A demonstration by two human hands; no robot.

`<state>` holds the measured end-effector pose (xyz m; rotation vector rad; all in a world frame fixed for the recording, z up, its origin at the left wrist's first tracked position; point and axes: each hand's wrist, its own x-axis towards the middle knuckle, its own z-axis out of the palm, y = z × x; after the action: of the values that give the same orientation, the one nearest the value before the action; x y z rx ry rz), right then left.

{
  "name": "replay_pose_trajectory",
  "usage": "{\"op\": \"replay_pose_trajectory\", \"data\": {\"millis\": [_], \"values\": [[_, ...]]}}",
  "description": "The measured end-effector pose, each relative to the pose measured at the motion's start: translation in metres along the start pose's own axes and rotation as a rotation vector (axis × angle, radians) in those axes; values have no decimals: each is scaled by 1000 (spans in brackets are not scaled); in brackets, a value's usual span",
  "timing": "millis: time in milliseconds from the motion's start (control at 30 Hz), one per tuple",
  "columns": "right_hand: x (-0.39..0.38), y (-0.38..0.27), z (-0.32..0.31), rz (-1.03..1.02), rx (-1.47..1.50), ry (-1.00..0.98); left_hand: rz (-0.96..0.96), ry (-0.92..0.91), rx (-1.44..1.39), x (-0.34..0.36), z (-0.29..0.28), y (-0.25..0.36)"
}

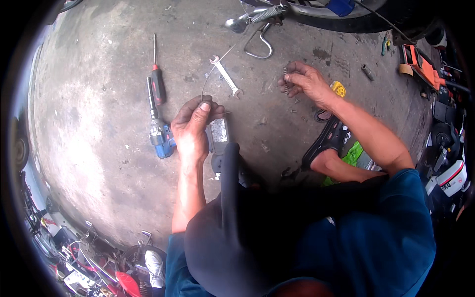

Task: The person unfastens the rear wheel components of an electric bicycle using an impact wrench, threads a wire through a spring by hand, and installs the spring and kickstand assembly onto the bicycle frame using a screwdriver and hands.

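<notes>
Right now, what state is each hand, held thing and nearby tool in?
Left hand: closed on the thin wire
Thin wire: curved, pinched
Right hand: pinching the small spring
Small spring: held, coils visible
Screwdriver: lying on the floor
Wrench: lying flat
Blue power tool: lying down, partly hidden

Left of centre, the left hand [192, 123] pinches a thin, pale metal wire [203, 85] between thumb and fingers; the wire curves upward past a silver double open-ended wrench [226, 77] lying on the stained grey concrete floor [111, 64]. Right of centre, the right hand [310, 83] holds a small, dark metal coil spring [286, 81] — upright at the fingertips. At left lie a red-and-black-handled screwdriver [158, 85] and, just below it, a blue power tool [161, 140] with a long metal nose — partly hidden behind the left hand and forearm. A black perforated clog [326, 139] shows lower right of centre.
</notes>
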<state>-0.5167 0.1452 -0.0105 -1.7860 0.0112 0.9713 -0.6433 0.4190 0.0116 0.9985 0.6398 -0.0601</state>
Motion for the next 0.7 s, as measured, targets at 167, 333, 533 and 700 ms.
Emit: {"op": "replay_pose_trajectory", "data": {"millis": [167,333,533,700], "values": [[25,-30,61,19,642,0,204,53,158,6,0,-10],[25,-7,85,-11,878,-135,252,130,-1,6,14,-11],[-4,-30,123,-356,53,239,107,153,-313,11,23,-11],[-22,-49,107,-348,29,274,444,251,170,14,39,0]]}}
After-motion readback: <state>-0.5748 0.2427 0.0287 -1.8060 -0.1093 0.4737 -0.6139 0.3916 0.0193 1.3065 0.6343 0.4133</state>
